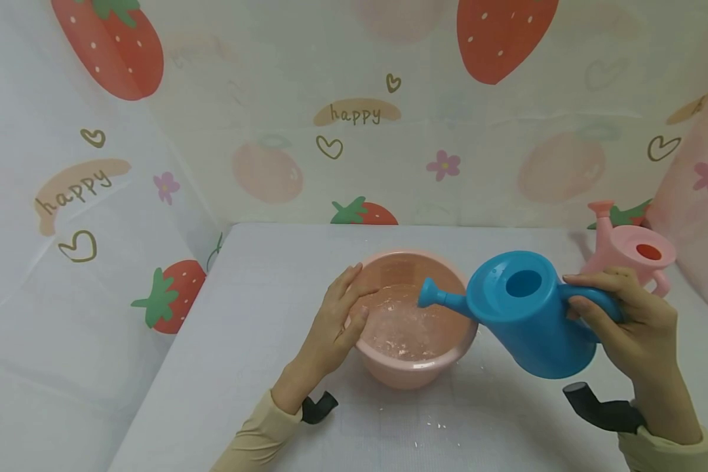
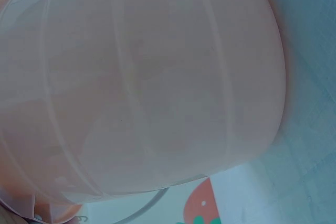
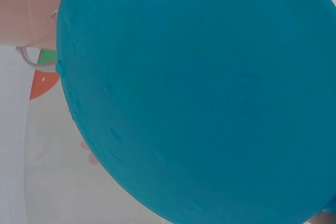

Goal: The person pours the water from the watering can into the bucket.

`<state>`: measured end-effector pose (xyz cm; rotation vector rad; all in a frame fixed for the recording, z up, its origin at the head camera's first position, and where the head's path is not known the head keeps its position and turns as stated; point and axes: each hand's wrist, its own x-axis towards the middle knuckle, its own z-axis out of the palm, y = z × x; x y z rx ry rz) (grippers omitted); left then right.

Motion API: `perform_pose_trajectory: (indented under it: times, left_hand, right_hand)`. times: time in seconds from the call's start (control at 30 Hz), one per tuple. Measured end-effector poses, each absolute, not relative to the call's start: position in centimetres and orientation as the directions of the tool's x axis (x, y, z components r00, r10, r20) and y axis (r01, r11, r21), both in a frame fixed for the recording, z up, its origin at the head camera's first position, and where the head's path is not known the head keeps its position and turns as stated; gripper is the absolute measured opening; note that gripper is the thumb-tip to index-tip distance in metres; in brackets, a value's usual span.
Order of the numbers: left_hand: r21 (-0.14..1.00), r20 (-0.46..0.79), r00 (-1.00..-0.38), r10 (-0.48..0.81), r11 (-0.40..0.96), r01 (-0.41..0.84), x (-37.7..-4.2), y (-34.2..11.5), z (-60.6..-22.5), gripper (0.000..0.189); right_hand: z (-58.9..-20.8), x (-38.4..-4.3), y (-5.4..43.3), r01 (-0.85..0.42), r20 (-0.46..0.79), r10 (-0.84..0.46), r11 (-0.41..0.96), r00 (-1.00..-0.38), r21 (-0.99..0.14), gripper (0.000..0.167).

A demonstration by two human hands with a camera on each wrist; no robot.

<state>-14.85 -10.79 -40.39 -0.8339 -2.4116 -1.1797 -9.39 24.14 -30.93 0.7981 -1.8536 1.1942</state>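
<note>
A pink basin (image 1: 410, 373) with clear, rippled water (image 1: 404, 328) in it stands on the table. My left hand (image 1: 329, 321) holds its left rim. In the left wrist view, the basin's ribbed side (image 2: 142, 82) takes up most of the picture. My right hand (image 1: 640, 321) grips the handle of a blue watering can (image 1: 543, 328), its fingers curled round it. The can is held off the table, tilted, its spout (image 1: 439, 297) reaching over the basin's right side. No stream from the spout is visible. Drops cling to the blue can (image 3: 199, 93) in the right wrist view.
A pink watering can (image 1: 628, 255) stands at the table's back right, behind my right hand. Drops of water lie on the white table (image 1: 425, 432) in front of the basin. A strawberry-printed sheet (image 1: 425, 177) hangs along the back and sides.
</note>
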Motion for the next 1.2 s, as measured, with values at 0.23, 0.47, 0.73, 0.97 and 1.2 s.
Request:
perform_pose_trajectory:
  times: [0.23,0.47,0.73,0.97,1.2]
  left_hand:
    - [0.601,0.523,-0.774,0.359,0.488,0.632,-14.84,-10.8,-40.41,0.038]
    - [0.604,0.521,-0.774,0.36,0.485,0.632,-14.87,-10.74,-40.36,0.036]
    - [0.601,0.522,-0.773,0.361,0.487,0.634,-14.94,-10.77,-40.46,0.034]
    - [0.606,0.522,-0.773,0.359,0.482,0.633,-14.9,-10.8,-40.46,0.035]
    - [0.607,0.521,-0.775,0.358,0.482,0.631,-14.87,-10.78,-40.43,0.035]
  right_hand:
    - [-31.05,-9.35,24.2,-0.814,0.856,-0.091,0.374,-0.509,-0.445,0.035]
    - [-30.84,-9.41,24.05,-0.83,0.866,-0.094,0.353,-0.491,-0.432,0.035]
    - [-30.61,-9.33,23.79,-0.84,0.873,-0.094,0.339,-0.478,-0.423,0.037]
    - [-30.57,-9.33,23.68,-0.846,0.876,-0.093,0.328,-0.472,-0.421,0.037]
    - [-30.55,-9.34,23.63,-0.846,0.877,-0.091,0.325,-0.472,-0.422,0.039]
